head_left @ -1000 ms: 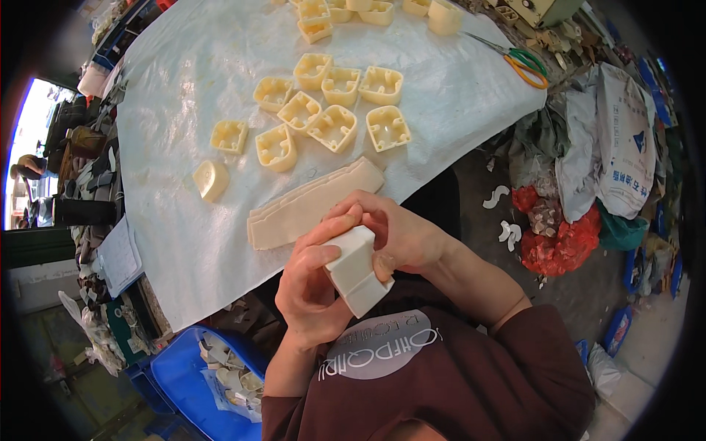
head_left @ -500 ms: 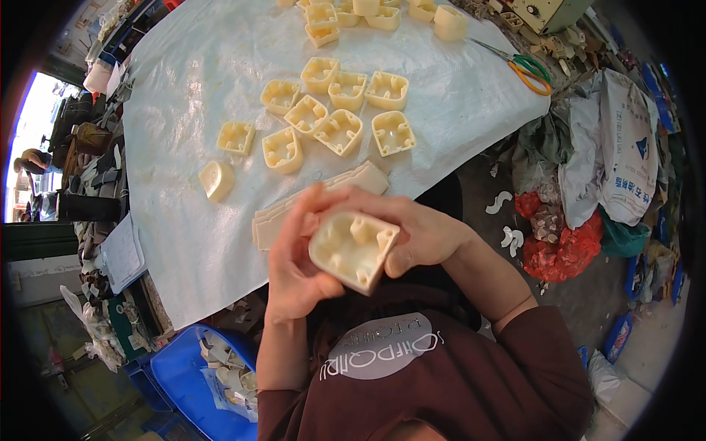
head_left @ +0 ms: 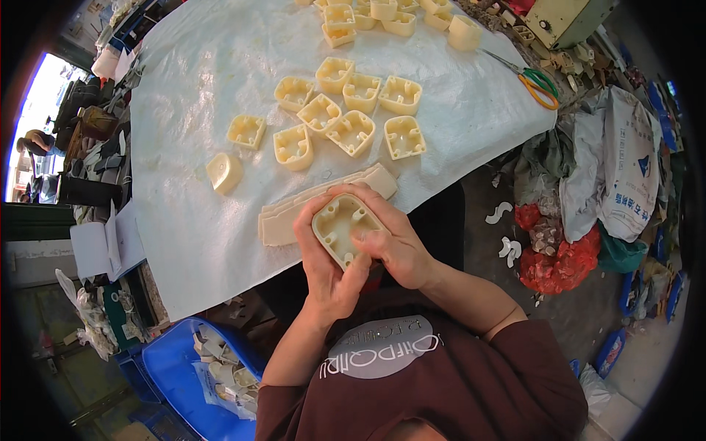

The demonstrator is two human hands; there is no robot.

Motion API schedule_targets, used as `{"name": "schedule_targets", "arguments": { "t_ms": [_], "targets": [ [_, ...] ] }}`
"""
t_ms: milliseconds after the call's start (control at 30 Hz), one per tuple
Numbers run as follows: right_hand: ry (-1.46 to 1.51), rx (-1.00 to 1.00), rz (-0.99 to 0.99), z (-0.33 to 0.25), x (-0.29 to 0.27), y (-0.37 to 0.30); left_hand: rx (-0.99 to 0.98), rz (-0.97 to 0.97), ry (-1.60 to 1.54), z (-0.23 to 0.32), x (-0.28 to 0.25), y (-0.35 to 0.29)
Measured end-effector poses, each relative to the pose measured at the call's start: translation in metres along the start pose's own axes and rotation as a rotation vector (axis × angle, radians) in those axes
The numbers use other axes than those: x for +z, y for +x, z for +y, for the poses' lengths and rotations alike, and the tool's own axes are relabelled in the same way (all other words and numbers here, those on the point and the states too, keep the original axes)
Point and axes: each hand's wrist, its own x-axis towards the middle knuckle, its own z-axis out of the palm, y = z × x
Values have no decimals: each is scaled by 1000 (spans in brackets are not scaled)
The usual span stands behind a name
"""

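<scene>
A cream-coloured, hollow plastic housing (head_left: 337, 234) with small posts inside is held between both hands, its open side up. My left hand (head_left: 318, 266) wraps its left side, the thumb at its lower edge. My right hand (head_left: 401, 250) grips the right side, with its thumb reaching over the rim into the hollow. Just beyond my hands lies a stack of flat beige strips (head_left: 287, 220). Farther off, several similar housings (head_left: 351, 134) lie mostly open side up on the white sheet (head_left: 198, 253). One housing (head_left: 223, 173) at the left is turned over.
Scissors (head_left: 540, 87) with green and orange handles lie at the sheet's right edge. A blue bin (head_left: 176, 367) of scrap pieces stands at lower left. Red bags (head_left: 562, 261) and a white sack (head_left: 625, 169) sit on the floor to the right. A person (head_left: 37, 142) is far left.
The housing has turned in my hands so its hollow faces up more squarely. My right thumb has moved from its outer edge into the hollow. The whole view has shifted slightly.
</scene>
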Motion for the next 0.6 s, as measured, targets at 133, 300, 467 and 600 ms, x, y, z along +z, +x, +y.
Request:
{"name": "schedule_targets", "arguments": {
  "t_ms": [133, 300, 467, 600],
  "targets": [
    [-207, -156, -46, 13, -3, 3, -182, 129, -514, 7, 7, 1],
    [-196, -98, -3, 10, -1, -3, -248, 120, -675, 2, 4, -3],
    [-634, -243, -96, 3, -10, 2, -310, -4, -686, 4, -10, -1],
    [-697, -359, -65, 9, -11, 6, -273, -63, -1009, -1, -13, -2]
  ]
}}
